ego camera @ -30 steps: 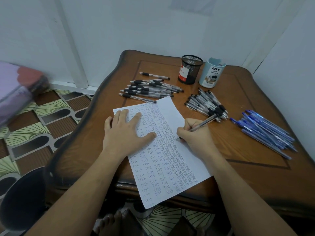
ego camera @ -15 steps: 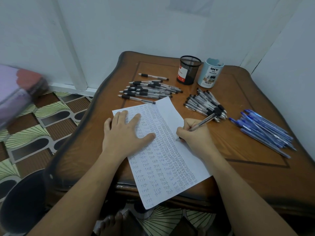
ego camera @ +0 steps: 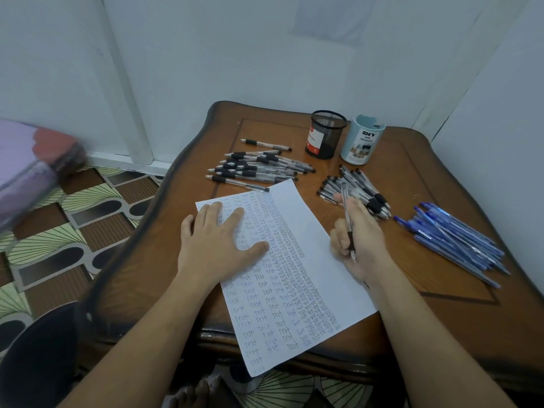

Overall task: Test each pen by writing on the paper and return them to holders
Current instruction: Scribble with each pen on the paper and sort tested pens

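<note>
A white paper (ego camera: 309,231) full of small handwritten words lies on the wooden table (ego camera: 441,319). My left hand (ego camera: 215,245) presses flat on its upper left part. My right hand (ego camera: 357,240) holds a clear pen (ego camera: 347,219) with a black grip at the paper's right edge, lifted and turned palm-up, the tip pointing toward me. A black mesh holder (ego camera: 325,134) and a light blue holder (ego camera: 362,139) stand at the back of the table.
Black-grip pens lie in a pile (ego camera: 259,169) behind the paper and another pile (ego camera: 359,189) by my right hand. Blue pens (ego camera: 453,240) lie at the right. White walls close the back and right. Patterned floor (ego camera: 73,219) lies left.
My right hand stopped writing, lifted off the paper and moved right, turning the pen so its tip points toward me. The left hand stays put.
</note>
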{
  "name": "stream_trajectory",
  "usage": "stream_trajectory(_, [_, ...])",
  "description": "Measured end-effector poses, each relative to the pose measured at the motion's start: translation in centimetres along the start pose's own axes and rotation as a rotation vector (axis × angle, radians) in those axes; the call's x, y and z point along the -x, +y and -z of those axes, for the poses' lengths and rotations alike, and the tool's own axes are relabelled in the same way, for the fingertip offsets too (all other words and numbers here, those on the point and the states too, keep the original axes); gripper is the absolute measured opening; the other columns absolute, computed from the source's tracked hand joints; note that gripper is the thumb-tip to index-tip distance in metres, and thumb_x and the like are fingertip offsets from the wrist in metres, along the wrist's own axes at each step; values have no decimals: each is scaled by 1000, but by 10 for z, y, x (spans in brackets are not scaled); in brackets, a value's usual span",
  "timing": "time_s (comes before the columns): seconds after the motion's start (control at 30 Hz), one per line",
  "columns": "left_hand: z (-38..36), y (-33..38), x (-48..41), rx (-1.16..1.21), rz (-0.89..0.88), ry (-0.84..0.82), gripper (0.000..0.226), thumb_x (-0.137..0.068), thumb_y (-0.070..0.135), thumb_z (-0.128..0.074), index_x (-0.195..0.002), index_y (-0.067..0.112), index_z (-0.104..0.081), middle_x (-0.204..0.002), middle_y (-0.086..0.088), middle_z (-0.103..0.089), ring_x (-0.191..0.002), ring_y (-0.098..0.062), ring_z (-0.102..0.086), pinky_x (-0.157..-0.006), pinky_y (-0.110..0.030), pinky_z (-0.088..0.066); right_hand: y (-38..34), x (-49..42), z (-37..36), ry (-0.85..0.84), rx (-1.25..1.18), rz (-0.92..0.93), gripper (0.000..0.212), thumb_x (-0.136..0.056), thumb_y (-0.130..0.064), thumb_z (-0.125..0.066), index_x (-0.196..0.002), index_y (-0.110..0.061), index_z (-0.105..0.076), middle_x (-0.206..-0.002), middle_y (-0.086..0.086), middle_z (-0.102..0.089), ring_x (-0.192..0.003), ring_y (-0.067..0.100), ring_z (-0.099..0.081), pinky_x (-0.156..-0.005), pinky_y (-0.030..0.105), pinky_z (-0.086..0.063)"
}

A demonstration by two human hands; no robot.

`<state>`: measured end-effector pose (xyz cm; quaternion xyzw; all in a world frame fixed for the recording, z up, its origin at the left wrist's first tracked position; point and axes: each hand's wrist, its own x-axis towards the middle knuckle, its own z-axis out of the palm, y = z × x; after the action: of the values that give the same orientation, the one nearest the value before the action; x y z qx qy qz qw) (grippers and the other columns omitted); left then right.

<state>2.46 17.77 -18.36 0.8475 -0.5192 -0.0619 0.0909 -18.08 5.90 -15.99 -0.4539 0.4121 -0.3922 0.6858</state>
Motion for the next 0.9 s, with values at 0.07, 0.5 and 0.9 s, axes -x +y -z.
stream_trajectory(0.07, [0, 1, 0, -4, 2, 5, 91, -73, 91, -20, -151, 44, -21, -165, -1, -11, -152, -21, -4, -120, -51, 0, 1, -1, -2, -2, 65, 20, 34, -109, -36, -34, -113, -13, -57, -42, 4, -34, -35, 14, -26, -45, 28, -12])
stream_trajectory(0.5, [2, -3, -2, 22, 5, 5, 87, -78, 89, -28, -152, 44, -20, -166, 1, -9, -152, -20, -2, -120, -49, 1, -62, -69, 23, 233, 1306, 358, 26, -105, -34, -47, -120, -20, -63, -117, 5, -66, -104, 27, -59, -82, 38, -46])
stream_trajectory(0.9, [2, -5, -4, 31, 5, 18, 88, -78, 89, -28, -152, 44, -20, -166, 1, -9, -152, -20, -2, -120, -49, 1, -55, -106, 41, 208, 1607, 264, 34, -99, -18, -49, -126, -12, -68, -125, 19, -64, -114, 35, -57, -92, 41, -48])
